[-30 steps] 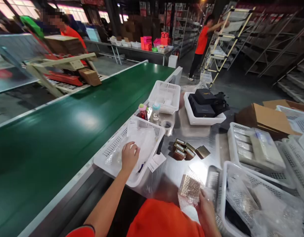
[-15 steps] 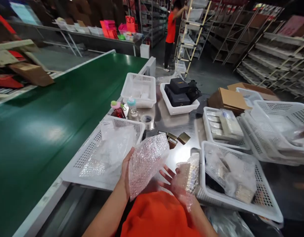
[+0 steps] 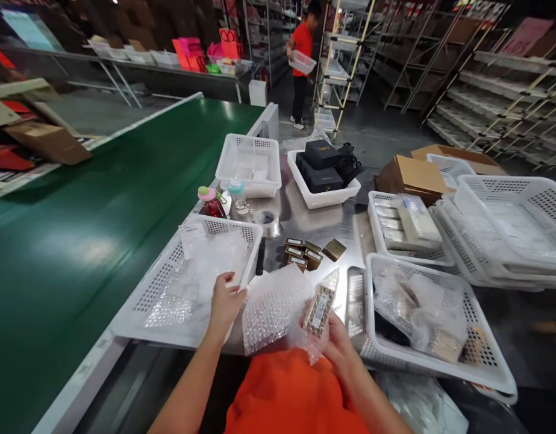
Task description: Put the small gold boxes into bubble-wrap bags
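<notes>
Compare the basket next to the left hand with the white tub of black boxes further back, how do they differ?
The basket has perforated walls; the tub has solid ones. The basket holds clear plastic bags; the tub holds black boxes. The basket lies beside the left hand; the tub is farther away. Both are white plastic.

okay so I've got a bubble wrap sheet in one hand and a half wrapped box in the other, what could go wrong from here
1. The clear bubble wrap sheet is pinched only at one edge by the left hand, the rest lying loose on the steel table; it could slide off toward your lap.

2. The small gold box in clear wrap, in the right hand, stands tilted and only partly covered; it might slip out.

3. The loose gold boxes sit close by and could get knocked.
</notes>
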Motion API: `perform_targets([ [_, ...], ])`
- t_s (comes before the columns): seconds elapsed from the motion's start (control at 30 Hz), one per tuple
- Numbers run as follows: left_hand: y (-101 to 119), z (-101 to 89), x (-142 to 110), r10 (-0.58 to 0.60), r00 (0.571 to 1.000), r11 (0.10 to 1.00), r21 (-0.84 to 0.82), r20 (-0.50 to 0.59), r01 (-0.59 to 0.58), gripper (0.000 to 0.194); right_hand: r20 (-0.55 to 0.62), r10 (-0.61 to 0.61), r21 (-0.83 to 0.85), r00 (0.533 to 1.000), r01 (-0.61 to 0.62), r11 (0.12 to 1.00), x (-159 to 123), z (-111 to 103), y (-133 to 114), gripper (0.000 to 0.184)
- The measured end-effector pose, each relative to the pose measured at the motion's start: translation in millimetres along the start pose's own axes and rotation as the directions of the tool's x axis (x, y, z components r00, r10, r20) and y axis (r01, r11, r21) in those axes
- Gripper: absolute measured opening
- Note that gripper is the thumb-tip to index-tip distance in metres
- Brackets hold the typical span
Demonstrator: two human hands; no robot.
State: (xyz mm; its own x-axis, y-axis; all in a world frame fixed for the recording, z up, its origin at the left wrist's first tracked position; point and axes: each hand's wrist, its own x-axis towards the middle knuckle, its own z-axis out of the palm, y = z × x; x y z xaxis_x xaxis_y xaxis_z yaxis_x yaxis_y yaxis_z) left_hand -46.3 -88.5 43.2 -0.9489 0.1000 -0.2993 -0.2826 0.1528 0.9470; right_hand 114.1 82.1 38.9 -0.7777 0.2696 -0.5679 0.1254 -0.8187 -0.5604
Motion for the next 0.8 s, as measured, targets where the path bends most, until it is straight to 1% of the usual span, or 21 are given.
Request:
perform_targets([
  [0.03, 1, -1.9, -4, 0.077, 0.997, 0.995, 0.066, -0.024, -0.075, 0.032, -0.009, -0.010, 0.002, 1.000, 0.010, 1.000, 0, 0, -2, 0.021],
  [0.07, 2, -2.0, -11, 0.173, 0.984, 0.974, 0.144, 0.032, -0.176, 0.030, -0.019, -0.018, 0.003, 1.000, 0.018, 1.000, -1, 1, -3, 0.019],
  [0.1, 3, 0.0, -20, 0.261, 0.949, 0.930, 0.217, 0.175, -0.296, 0.025, -0.025, -0.021, 0.000, 0.999, 0.021, 1.000, -1, 1, -3, 0.018],
  [0.13, 4, 3.9, -30, 0.313, 0.877, 0.867, 0.269, 0.364, -0.420, 0.022, -0.028, -0.018, -0.006, 0.999, 0.018, 1.000, -1, 3, -4, 0.017],
  [0.17, 4, 9.6, -41, 0.316, 0.779, 0.791, 0.303, 0.541, -0.531, 0.023, -0.026, -0.015, -0.014, 1.000, 0.015, 1.000, -1, 4, -3, 0.016],
  [0.2, 3, 16.6, -51, 0.276, 0.683, 0.726, 0.318, 0.677, -0.609, 0.026, -0.020, -0.012, -0.024, 1.000, 0.012, 1.000, -2, 6, -3, 0.017],
  [0.23, 1, 24.3, -60, 0.239, 0.647, 0.678, 0.353, 0.724, -0.645, 0.033, -0.011, -0.011, -0.033, 1.000, 0.010, 0.999, -2, 7, -2, 0.017],
  [0.27, -2, 31.9, -67, 0.221, 0.650, 0.641, 0.394, 0.727, -0.658, 0.038, -0.002, -0.013, -0.039, 1.000, 0.013, 0.999, -3, 8, -2, 0.018],
  [0.3, -6, 38.9, -71, 0.220, 0.667, 0.629, 0.419, 0.712, -0.655, 0.038, 0.008, -0.018, -0.044, 1.000, 0.018, 0.999, -3, 8, -1, 0.019],
  [0.33, -11, 44.9, -74, 0.227, 0.677, 0.638, 0.419, 0.700, -0.646, 0.034, 0.015, -0.027, -0.047, 1.000, 0.028, 0.999, -4, 8, -1, 0.020],
  [0.4, -20, 53.3, -73, 0.226, 0.666, 0.699, 0.357, 0.711, -0.619, 0.021, 0.028, -0.048, -0.061, 0.998, 0.050, 0.997, -4, 3, -1, 0.021],
  [0.43, -24, 55.9, -70, 0.225, 0.667, 0.734, 0.326, 0.710, -0.596, 0.015, 0.033, -0.059, -0.071, 0.998, 0.061, 0.996, -3, 0, -1, 0.021],
  [0.47, -27, 57.5, -66, 0.224, 0.681, 0.764, 0.309, 0.697, -0.567, 0.012, 0.035, -0.070, -0.081, 0.997, 0.072, 0.994, -3, -4, 0, 0.021],
  [0.5, -30, 58.3, -62, 0.224, 0.712, 0.786, 0.308, 0.666, -0.536, 0.011, 0.030, -0.082, -0.087, 0.996, 0.085, 0.993, -2, -8, 0, 0.021],
  [0.57, -32, 57.3, -52, 0.230, 0.794, 0.814, 0.336, 0.563, -0.474, 0.013, -0.005, -0.111, -0.086, 0.994, 0.111, 0.990, 0, -17, 0, 0.021],
  [0.63, -31, 52.4, -42, 0.246, 0.861, 0.826, 0.369, 0.445, -0.427, 0.022, -0.098, -0.143, -0.062, 0.985, 0.137, 0.989, 1, -25, 1, 0.024],
  [0.7, -27, 44.9, -33, 0.267, 0.906, 0.835, 0.390, 0.329, -0.388, 0.034, -0.205, -0.163, -0.022, 0.965, 0.161, 0.987, 2, -32, 2, 0.027],
  [0.73, -24, 41.2, -30, 0.274, 0.920, 0.842, 0.392, 0.281, -0.371, 0.039, -0.268, -0.184, -0.006, 0.946, 0.190, 0.982, 3, -34, 3, 0.030],
  [0.77, -22, 38.3, -27, 0.279, 0.928, 0.849, 0.388, 0.248, -0.359, 0.043, -0.332, -0.229, -0.019, 0.915, 0.236, 0.972, 3, -36, 4, 0.035],
  [0.8, -20, 36.7, -27, 0.281, 0.931, 0.855, 0.380, 0.231, -0.353, 0.045, -0.385, -0.296, -0.068, 0.874, 0.292, 0.954, 4, -36, 4, 0.039],
])
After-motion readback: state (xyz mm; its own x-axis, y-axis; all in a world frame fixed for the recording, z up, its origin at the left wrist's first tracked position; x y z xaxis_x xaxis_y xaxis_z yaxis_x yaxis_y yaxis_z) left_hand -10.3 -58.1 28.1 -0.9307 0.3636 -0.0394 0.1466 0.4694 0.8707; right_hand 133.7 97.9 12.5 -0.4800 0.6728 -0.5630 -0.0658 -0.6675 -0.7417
